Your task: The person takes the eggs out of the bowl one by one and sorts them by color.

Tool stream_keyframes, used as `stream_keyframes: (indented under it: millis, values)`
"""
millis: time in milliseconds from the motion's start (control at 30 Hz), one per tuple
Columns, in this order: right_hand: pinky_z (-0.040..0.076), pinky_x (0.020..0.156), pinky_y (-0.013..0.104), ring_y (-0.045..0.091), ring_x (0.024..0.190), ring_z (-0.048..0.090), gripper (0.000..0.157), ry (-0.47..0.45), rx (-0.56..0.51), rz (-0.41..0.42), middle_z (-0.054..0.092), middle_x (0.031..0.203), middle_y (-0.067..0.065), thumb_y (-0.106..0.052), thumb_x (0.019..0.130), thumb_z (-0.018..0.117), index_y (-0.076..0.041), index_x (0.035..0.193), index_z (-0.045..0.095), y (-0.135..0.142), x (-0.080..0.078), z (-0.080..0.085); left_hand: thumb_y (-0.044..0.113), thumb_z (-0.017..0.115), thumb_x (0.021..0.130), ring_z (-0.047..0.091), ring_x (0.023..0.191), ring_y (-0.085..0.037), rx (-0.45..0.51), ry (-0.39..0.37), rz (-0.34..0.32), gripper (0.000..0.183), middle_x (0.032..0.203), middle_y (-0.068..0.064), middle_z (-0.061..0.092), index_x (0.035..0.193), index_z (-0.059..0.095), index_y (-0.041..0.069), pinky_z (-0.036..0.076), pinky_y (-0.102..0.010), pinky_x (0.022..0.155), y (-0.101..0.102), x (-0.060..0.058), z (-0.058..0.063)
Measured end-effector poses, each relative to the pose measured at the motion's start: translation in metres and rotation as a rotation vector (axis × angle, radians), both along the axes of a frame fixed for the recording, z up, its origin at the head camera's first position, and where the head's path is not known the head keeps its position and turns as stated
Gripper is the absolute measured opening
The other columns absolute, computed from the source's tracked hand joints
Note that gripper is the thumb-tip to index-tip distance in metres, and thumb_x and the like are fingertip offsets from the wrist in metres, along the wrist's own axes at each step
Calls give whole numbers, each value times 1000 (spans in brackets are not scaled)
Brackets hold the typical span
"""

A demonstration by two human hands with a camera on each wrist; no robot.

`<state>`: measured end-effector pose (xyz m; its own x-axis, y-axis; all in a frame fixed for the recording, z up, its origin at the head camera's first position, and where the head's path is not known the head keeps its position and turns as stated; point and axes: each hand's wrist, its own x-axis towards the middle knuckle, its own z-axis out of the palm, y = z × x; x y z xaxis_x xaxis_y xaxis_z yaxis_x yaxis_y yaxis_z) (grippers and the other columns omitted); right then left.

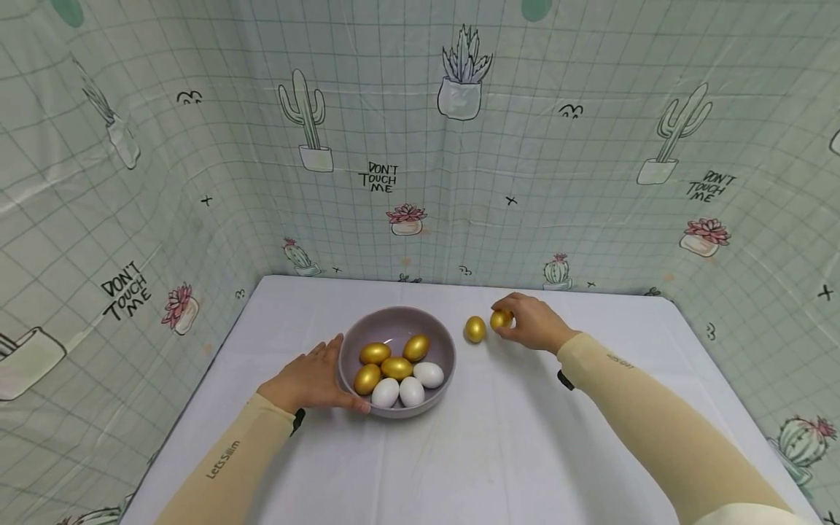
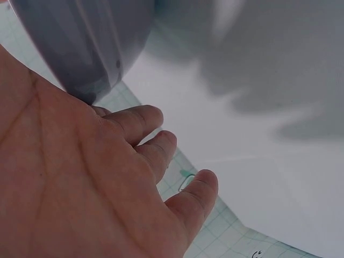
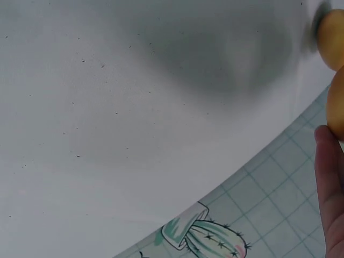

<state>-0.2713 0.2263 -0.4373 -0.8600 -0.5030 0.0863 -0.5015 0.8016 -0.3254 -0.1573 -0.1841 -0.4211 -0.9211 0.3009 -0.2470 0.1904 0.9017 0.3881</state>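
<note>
A mauve bowl (image 1: 397,319) stands left of centre on the table. Inside lie several golden eggs (image 1: 397,369) and three white eggs (image 1: 411,391). Against the bowl's left side rests my left hand (image 1: 318,378), thumb along the front and fingers spread by the rim. The left wrist view shows three fingers extended beside the bowl's outer wall (image 2: 102,43). Right of the bowl, my right hand (image 1: 534,323) pinches a golden egg (image 1: 500,319) between thumb and fingers. Just left of that egg, another golden egg (image 1: 475,329) sits on the table.
A white cloth covers the table (image 1: 446,467). Patterned fabric walls (image 1: 564,160) with cactus drawings rise behind it and at both sides. In the right wrist view, the table edge runs diagonally above the patterned fabric (image 3: 269,177).
</note>
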Motion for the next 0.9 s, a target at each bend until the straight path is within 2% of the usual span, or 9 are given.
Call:
stream_keyframes:
  millis: [233, 433, 667, 900]
  values:
    - [48, 96, 47, 29, 107, 61, 42, -51, 17, -22, 63, 124, 14, -16, 86, 76, -1, 124, 66, -1, -2, -10, 72, 82, 61, 27, 142, -49, -1, 4, -2, 139, 156, -29, 28, 152, 19, -13, 29, -65, 108, 0, 0, 0]
    - [48, 96, 47, 30, 105, 61, 41, -46, 21, -22, 64, 121, 14, -15, 84, 76, -1, 121, 68, -1, -3, -18, 72, 82, 61, 26, 142, -49, 1, 1, -3, 139, 157, -29, 27, 153, 19, -12, 28, -64, 108, 0, 0, 0]
    - [47, 96, 47, 30, 106, 61, 41, -79, 17, -42, 63, 121, 14, -16, 86, 75, 0, 123, 67, -1, -3, -26, 72, 82, 60, 26, 142, -49, 13, -5, 1, 140, 157, -29, 26, 153, 18, -12, 28, -64, 109, 1, 0, 0]
    - [47, 96, 49, 33, 107, 61, 40, -62, 3, -37, 63, 121, 16, -14, 86, 75, 1, 122, 67, 0, -4, -29, 72, 82, 60, 26, 142, -49, 8, -2, 1, 140, 157, -29, 26, 153, 18, -12, 27, -64, 109, 0, -1, 0]
